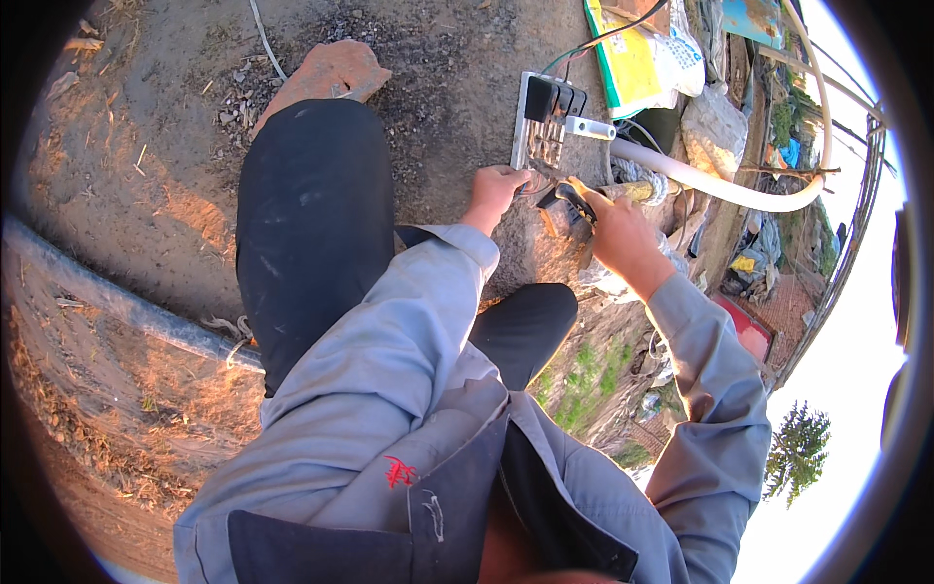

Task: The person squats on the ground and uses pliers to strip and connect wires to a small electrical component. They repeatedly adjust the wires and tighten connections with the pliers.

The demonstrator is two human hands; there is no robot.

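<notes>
An electrical knife switch point(545, 125) lies ahead of me, with a pale base, a black cover, bare metal contacts and a white lever sticking out to the right. At its near end, my left hand point(494, 198) is closed, thumb and finger pinching what looks like a thin wire point(533, 185). Close by on the right, my right hand point(621, 237) is wrapped round a dark-handled tool, apparently pliers point(576, 200), whose head points left toward the wire. Its tip is too small to make out clearly.
Dark and green wires point(593, 44) run to the switch's far end. A thick white hose point(720, 188) curves at the right beside rope point(637, 175) and a yellow-white sack point(637, 68). A flat reddish stone point(336, 76) lies beyond my left knee; a long pipe point(126, 297) crosses the left.
</notes>
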